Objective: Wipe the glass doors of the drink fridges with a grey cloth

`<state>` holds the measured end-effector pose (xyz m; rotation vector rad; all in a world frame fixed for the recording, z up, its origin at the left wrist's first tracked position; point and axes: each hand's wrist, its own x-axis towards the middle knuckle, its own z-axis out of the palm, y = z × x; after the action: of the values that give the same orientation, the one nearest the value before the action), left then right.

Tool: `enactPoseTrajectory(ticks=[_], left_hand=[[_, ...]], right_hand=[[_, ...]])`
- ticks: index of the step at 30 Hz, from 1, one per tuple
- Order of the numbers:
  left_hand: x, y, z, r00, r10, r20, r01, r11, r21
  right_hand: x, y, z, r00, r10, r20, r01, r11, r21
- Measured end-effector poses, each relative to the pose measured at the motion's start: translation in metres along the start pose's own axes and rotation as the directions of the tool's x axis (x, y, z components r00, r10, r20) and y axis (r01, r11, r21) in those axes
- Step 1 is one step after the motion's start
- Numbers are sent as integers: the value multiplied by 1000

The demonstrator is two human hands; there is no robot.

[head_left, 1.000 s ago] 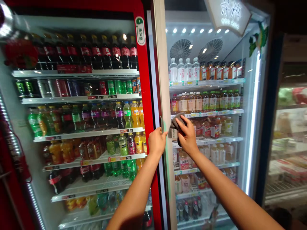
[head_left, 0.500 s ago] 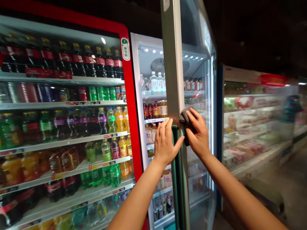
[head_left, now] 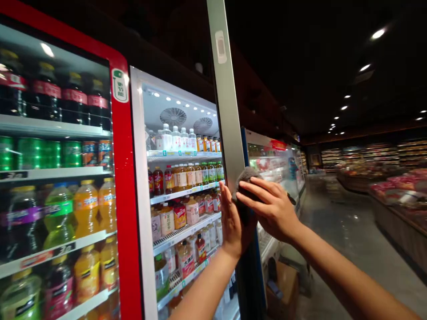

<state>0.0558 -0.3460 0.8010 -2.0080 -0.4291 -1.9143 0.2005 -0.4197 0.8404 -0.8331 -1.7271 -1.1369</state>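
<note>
A tall metal-framed cooler door [head_left: 227,106] stands open, seen almost edge-on in the middle of the view. My right hand [head_left: 275,206] presses a dark grey cloth [head_left: 247,177] against the door's edge, fingers bent over it. To its left, my left hand [head_left: 232,222] is raised with fingers stretched out, its palm turned to the door frame beside the cloth. Whether the whole palm touches the frame is hard to see. Behind the left hand, the lit white cooler [head_left: 140,178] shows shelves of bottled drinks [head_left: 178,138].
On the left stands a red-framed drinks fridge [head_left: 122,200] with bottles and cans. Beyond the door, a chilled display case [head_left: 267,155] runs along the aisle. A cardboard box [head_left: 285,284] sits low beside it. Produce stands [head_left: 400,195] line the far right, past the shiny floor [head_left: 333,240].
The door has turned from showing its glass to nearly edge-on. The view has come closer and shifted right. The cloth stays on the door edge, and my left hand has turned side-on.
</note>
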Motion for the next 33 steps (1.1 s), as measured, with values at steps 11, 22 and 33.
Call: enactPoseTrajectory(ticks=[11, 22, 33], left_hand=[[-4, 5, 14, 1000, -31, 2, 31, 996, -83], [72, -10, 7, 994, 87, 63, -77, 986, -145], [65, 23, 40, 997, 72, -13, -73, 986, -150]], right_hand=[[133, 23, -5, 988, 97, 119, -59, 956, -287], [166, 46, -21, 987, -4, 162, 55, 947, -315], [188, 88, -33, 1000, 28, -7, -29, 949, -315]])
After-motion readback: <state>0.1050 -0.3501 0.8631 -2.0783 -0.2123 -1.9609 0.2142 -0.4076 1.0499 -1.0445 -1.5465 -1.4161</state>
